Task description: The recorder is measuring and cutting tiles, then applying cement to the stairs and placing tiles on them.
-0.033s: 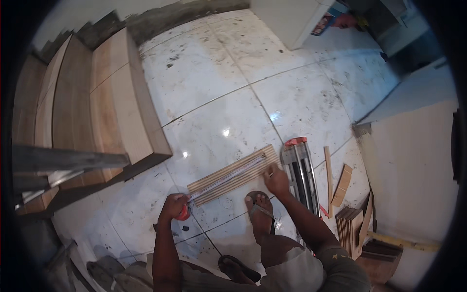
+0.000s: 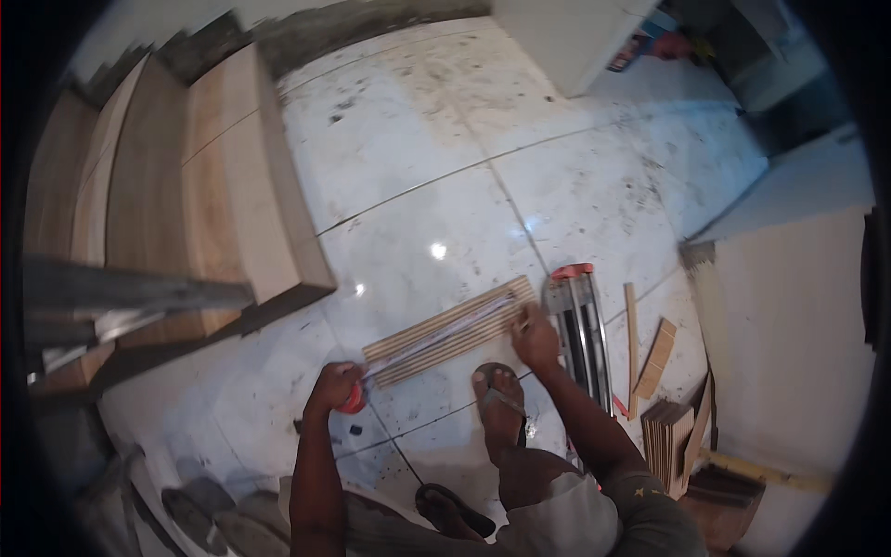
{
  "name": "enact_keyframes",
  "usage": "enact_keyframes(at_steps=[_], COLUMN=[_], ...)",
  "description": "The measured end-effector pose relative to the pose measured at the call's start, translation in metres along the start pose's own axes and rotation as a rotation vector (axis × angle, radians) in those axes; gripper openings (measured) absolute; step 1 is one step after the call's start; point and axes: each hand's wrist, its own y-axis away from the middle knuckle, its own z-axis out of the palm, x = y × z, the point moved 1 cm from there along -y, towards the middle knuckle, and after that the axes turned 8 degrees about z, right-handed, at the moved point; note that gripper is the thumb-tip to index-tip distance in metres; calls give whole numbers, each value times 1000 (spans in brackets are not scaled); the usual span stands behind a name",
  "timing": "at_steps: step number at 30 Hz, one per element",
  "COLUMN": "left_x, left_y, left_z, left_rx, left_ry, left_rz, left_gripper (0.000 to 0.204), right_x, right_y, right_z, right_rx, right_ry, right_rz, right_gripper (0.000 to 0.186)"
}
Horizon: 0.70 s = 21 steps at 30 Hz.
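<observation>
My left hand (image 2: 334, 385) is closed around a red tape measure (image 2: 352, 399) at the left end of a ribbed, tan-striped tile (image 2: 436, 348). The tile lies at a slant on the floor. From the case, the pale tape blade (image 2: 445, 332) runs along the tile almost to its right end. My right hand (image 2: 535, 342) is at that right end, fingers bent and pinched together; whatever they may hold is too small to make out. Just right of this hand stands a tile cutter (image 2: 580, 325) with metal rails and a red end.
Wood-look steps (image 2: 269, 186) rise at the left, with a grey metal bar (image 2: 139, 283) before them. Right of the cutter lie a thin strip (image 2: 631, 348), a tile offcut (image 2: 657, 359) and stacked tiles (image 2: 666, 436). My sandalled foot (image 2: 502, 408) is close below the tile.
The whole view has shifted slightly, moving the scene a little rightward. My right hand's fingers have moved slightly up at the tile's right end. My left hand keeps its hold on the tape measure.
</observation>
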Motion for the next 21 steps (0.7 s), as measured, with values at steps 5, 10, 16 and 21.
enact_keyframes(at_steps=[5,10,16,21], left_x=[-5,1,5,-10], left_y=[-23,-24,-30,-31], left_z=[4,3,0,-4], left_rx=[-23,-36,-134,-97], left_ry=[-29,-27,-45,-131], left_rz=[63,57,51,110], left_gripper=[47,45,44,44], right_x=[8,7,-17,-30], right_y=[-32,-47,-47,-48], right_z=[-19,-17,-26,-13], right_rx=[115,70,-70,-109], right_ry=[170,212,464,471], right_rz=[-398,-313,-282,-347], right_gripper=[38,40,29,31])
